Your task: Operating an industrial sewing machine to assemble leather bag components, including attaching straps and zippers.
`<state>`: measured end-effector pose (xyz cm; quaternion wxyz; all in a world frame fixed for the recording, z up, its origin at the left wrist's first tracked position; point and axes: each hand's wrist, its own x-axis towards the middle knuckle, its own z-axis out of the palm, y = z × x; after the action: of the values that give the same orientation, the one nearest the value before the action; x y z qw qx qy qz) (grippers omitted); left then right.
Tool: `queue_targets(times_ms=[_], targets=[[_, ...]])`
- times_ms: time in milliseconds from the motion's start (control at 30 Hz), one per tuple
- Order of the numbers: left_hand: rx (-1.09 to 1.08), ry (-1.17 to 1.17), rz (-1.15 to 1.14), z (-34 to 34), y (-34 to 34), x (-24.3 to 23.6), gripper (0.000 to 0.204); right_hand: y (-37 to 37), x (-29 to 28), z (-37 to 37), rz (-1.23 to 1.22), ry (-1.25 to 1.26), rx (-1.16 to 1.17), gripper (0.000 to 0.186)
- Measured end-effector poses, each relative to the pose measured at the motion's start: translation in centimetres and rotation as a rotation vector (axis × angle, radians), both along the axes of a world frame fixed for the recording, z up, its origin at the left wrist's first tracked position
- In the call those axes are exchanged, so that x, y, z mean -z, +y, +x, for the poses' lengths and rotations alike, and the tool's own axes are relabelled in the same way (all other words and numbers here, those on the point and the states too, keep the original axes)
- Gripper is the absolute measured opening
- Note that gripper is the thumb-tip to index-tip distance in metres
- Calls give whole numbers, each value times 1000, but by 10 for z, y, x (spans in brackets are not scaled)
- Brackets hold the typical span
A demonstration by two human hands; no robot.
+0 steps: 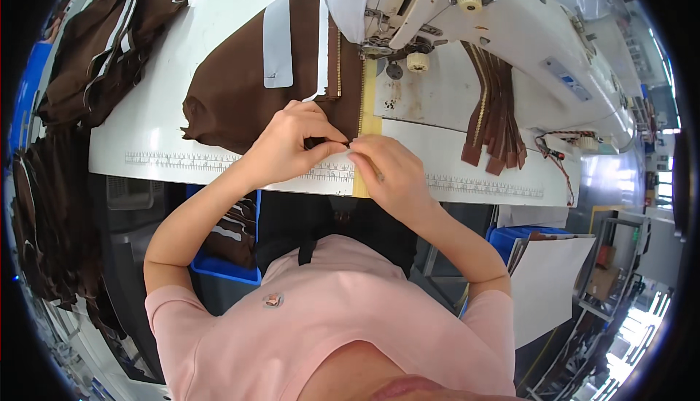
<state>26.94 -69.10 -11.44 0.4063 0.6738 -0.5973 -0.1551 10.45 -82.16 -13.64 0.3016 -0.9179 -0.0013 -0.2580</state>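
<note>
I see a white surface (157, 120) with a printed ruler strip along its near edge, a blue bin (219, 266) beneath it, metal shelving (612, 292) at right, and bright daylight there.

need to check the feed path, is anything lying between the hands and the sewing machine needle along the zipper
Nothing visible does. Both the left hand and right hand pinch the brown fabric at the zipper, which runs bare up to the sewing machine.
</note>
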Motion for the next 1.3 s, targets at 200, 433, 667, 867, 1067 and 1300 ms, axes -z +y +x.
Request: queue_targets(times_ms=[200,433,667,867,1067,1300], targets=[[-52,41,75,-7,-1,-3,8,-8,8,7,-130,-154,41,17],[-77,14,92,-9,-2,-1,5,-10,8,8,-226,-226,10,17],[88,-237,-61,-5,-6,9,12,-16,5,3,-298,-197,-51,15],[227,-244,-14,3,-2,9,9,-19,4,2,-306,-196,-156,15],[153,-268,-71,-4,3,12,8,-17,1,3,-296,-156,-185,16],[-55,-205,-97,-22,9,13,11,-20,0,5,-365,-202,-138,17]])
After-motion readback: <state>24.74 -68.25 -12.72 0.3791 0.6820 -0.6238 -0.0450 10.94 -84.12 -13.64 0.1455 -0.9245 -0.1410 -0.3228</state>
